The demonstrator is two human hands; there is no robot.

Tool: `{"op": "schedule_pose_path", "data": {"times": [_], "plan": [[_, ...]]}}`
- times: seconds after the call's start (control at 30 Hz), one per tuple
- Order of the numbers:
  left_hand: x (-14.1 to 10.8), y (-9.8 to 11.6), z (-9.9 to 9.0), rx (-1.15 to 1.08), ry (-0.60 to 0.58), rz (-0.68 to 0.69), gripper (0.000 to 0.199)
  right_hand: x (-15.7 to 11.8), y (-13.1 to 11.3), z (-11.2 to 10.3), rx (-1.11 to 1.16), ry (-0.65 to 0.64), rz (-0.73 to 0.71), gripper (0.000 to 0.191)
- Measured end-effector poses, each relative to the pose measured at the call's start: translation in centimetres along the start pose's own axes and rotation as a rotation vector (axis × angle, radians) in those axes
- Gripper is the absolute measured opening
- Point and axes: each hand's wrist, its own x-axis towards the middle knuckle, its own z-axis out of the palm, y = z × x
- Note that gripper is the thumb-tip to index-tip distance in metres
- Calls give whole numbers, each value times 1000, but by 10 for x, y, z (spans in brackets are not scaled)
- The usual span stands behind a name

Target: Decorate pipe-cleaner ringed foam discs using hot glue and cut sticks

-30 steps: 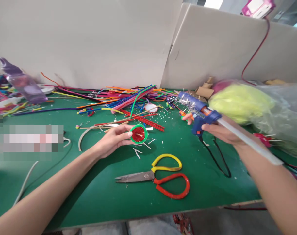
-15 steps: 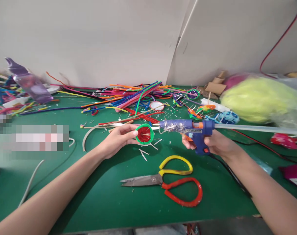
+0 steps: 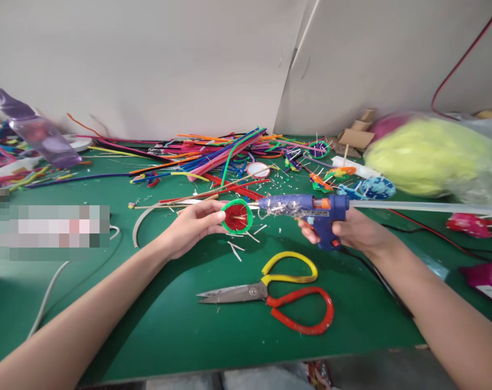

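Observation:
Between the thumb and fingers of my left hand is a small cup shape of pipe cleaners, green round the rim and red inside, with a thin stick at its centre. My right hand grips a blue glue gun by its handle, with a long clear glue stick running out of its back. The gun's nozzle points left and is close to the cup's right rim; whether they touch I cannot tell. Below them lie scissors with one yellow and one red handle.
Pipe cleaners are heaped along the back of the green table. A purple bottle leans at the left. A yellow plastic-wrapped bundle and a blue piece are at the right. A grey cable runs at left.
The view has shifted a little. The cup has turned so its opening faces me more, and the nozzle stays close to its right rim. Both hands keep their hold.

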Motion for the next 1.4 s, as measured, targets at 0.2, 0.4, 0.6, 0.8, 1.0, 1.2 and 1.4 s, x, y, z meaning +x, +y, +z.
{"op": "schedule_pose_path", "data": {"times": [0.2,0.4,0.6,0.8,1.0,1.2,1.4], "plan": [[1,-1,0,4,17,-9,26,-1,0,0,-54,8,40,46],[2,-3,-1,4,-3,2,26,-1,-1,0,-68,13,46,51],[1,-2,1,4,-16,5,22,-1,1,-1,-58,23,43,52],[0,1,3,5,33,-17,23,1,4,-1,-24,43,-14,46],[1,1,2,-13,45,-24,24,0,-5,-9,-51,264,-224,39],[1,3,2,-8,66,-18,26,-17,-25,-35,-484,273,54,38],[2,3,3,-35,149,-1,25,-17,-22,-57,-1045,137,222,39]]}}
